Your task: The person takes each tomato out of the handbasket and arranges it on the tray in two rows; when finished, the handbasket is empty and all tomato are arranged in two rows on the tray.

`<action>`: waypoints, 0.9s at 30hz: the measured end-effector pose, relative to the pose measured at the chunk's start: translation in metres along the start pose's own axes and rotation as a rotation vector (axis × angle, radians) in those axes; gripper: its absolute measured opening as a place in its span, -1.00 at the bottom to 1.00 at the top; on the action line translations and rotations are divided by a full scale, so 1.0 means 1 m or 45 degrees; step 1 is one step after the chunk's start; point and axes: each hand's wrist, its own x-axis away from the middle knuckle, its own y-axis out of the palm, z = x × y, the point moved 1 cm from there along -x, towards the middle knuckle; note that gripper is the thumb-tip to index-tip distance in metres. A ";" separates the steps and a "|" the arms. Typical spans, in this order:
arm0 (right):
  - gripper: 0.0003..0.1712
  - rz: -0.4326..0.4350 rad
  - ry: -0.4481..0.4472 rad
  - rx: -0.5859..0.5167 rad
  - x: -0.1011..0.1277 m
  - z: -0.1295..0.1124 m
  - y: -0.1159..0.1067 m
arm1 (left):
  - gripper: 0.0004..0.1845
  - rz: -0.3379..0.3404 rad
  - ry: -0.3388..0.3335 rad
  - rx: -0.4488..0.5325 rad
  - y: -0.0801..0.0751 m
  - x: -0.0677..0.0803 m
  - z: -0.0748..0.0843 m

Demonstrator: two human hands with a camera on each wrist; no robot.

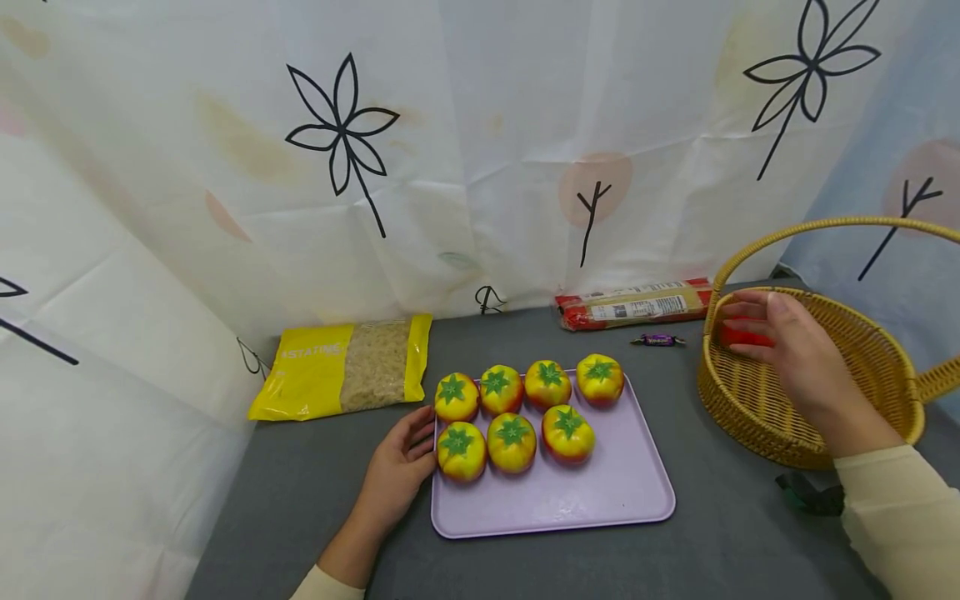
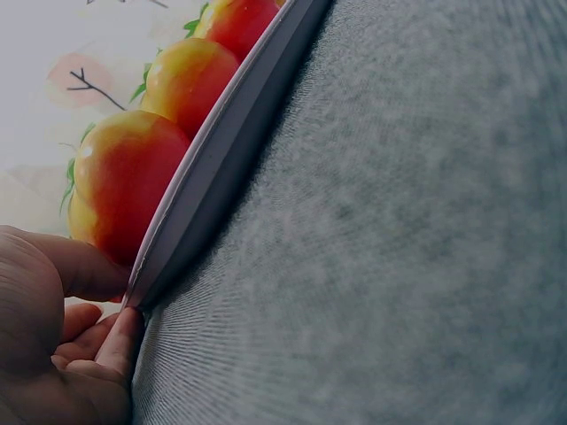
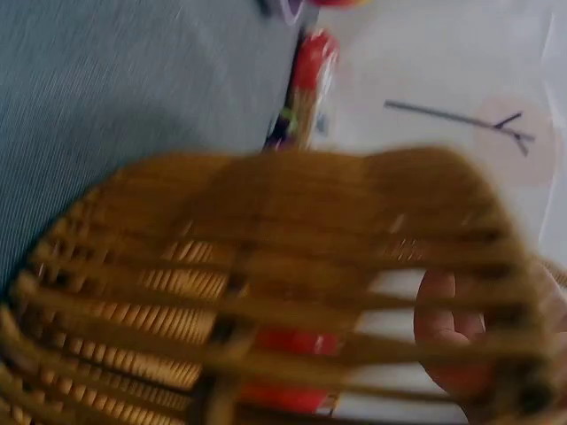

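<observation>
The right hand (image 1: pixel 798 358) grips a red thing (image 1: pixel 742 335) inside the basket (image 1: pixel 885 350), at three o'clock from the tray (image 1: pixel 600 500). Lift it straight over the rim. The left hand (image 1: pixel 401 467) pinches the tray's edge; keep it steady.
</observation>
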 end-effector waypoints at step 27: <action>-0.61 0.111 0.364 0.400 -0.007 0.027 -0.044 | -0.28 -0.010 -0.004 0.044 0.002 0.001 0.002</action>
